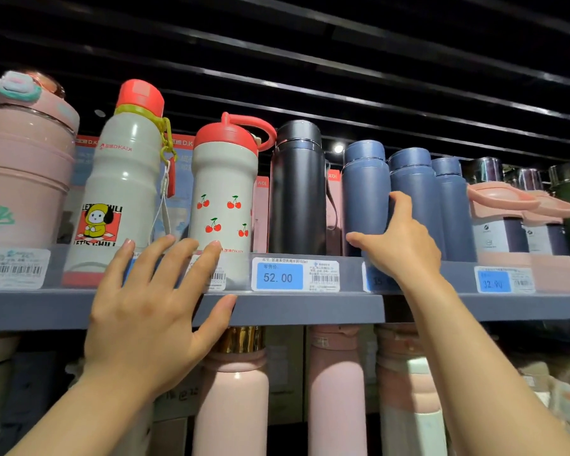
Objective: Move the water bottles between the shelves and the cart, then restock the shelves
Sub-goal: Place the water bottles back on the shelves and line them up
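A grey upper shelf carries a row of water bottles. My right hand reaches over the shelf's front rail and grips the leftmost blue bottle, thumb at its lower front and fingers round its right side. Two more blue bottles stand just right of it. My left hand is spread flat against the shelf's front edge, fingertips at the price rail below a white cherry-print bottle with a red lid, thumb under the edge. A black bottle stands between the cherry bottle and the blue ones.
At the left stand a white cartoon-print bottle and a large pink bottle. Pink-lidded bottles fill the right end. A price tag reading 52.00 sits on the rail. Pink bottles stand on the shelf below.
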Demonstrator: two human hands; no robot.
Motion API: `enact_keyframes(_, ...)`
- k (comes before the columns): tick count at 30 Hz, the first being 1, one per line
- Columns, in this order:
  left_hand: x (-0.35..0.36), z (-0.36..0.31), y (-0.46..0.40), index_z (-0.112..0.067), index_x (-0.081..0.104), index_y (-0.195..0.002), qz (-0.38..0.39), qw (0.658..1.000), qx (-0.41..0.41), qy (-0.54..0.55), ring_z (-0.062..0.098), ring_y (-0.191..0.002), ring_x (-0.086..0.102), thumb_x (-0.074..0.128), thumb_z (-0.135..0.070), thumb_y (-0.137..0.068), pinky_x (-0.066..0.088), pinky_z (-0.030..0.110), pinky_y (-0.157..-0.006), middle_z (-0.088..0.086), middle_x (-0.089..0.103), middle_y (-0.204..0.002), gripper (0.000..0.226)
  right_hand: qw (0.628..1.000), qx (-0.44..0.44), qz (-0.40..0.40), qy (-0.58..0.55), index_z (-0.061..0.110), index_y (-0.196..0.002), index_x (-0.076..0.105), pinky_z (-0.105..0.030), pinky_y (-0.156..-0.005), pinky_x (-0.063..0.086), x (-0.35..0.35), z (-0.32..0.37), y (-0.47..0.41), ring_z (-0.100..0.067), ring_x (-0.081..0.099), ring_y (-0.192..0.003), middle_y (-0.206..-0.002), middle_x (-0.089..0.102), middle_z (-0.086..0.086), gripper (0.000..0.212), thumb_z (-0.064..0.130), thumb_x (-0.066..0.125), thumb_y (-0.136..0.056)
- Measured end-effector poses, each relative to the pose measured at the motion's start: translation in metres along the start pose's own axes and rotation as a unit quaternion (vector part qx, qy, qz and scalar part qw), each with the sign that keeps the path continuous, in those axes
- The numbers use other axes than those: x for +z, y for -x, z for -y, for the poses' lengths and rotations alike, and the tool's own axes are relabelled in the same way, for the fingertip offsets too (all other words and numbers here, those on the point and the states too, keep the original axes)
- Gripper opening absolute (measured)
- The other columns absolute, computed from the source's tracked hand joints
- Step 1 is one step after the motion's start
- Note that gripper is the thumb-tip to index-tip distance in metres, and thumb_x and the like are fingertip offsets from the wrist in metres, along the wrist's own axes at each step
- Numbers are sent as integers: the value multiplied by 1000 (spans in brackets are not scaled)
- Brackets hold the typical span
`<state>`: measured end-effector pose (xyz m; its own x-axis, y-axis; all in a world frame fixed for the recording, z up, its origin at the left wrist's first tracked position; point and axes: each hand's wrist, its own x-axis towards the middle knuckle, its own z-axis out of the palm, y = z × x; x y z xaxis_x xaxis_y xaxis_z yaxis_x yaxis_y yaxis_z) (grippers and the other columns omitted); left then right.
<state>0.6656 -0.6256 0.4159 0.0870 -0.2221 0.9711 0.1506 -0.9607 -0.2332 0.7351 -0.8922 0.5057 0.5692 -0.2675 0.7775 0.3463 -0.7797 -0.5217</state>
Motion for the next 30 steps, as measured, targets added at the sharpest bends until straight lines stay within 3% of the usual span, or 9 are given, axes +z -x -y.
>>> enact_keyframes(5,-4,-2,-1,-8,63,-128,8,1000,-10,10,41,-114,58,32,-51,-96,36,61,-104,18,64,-120,62,999,38,-12,-10,20,-141,20,-44,-84,44,2,6,-5,-39,52,-111,-121,57,-13,91,42,75,-73)
enact_keyframes(10,-6,-4,-1,-9,62,-129,33,999,-21,22,41,-115,57,23,-55,-98,35,61,-103,17,63,-121,68,997,55,-26,52,14,-136,25,-45,-90,38,9,18,-3,-38,47,-116,-126,51,-16,87,49,75,-72)
enact_keyframes(16,-6,-3,0,-9,62,-129,39,999,-21,19,41,-115,58,19,-56,-99,35,61,-103,17,63,-121,71,998,23,-26,60,20,-146,15,-49,-93,40,5,15,1,-37,41,-124,-136,41,-16,105,65,71,-70)
enact_keyframes(19,-4,-2,-1,-8,63,-128,28,999,-22,19,41,-114,58,21,-55,-98,36,61,-103,17,64,-120,70,1000,16,20,-7,25,-147,9,-45,-83,44,4,12,0,-35,51,-113,-129,49,-12,101,57,71,-74)
enact_keyframes(23,-3,-3,-1,-8,63,-128,17,999,-21,17,41,-114,59,23,-54,-98,36,61,-103,18,64,-119,68,998,42,30,-40,30,-145,10,-35,-73,34,1,11,-4,-29,48,-88,-105,52,-5,84,37,62,-80)
enact_keyframes(25,-3,-2,-1,-9,62,-128,18,1000,-20,14,41,-115,58,22,-55,-99,36,61,-103,18,64,-120,68,998,43,17,-31,29,-146,10,-36,-75,36,3,12,-3,-31,51,-92,-109,53,-7,89,40,66,-77)
enact_keyframes(30,-1,-2,0,-9,61,-129,13,1000,-16,14,41,-115,58,20,-55,-99,36,61,-102,18,63,-120,69,999,42,-27,6,28,-146,13,-48,-95,36,14,12,-1,-39,49,-115,-130,45,-15,99,49,73,-70)
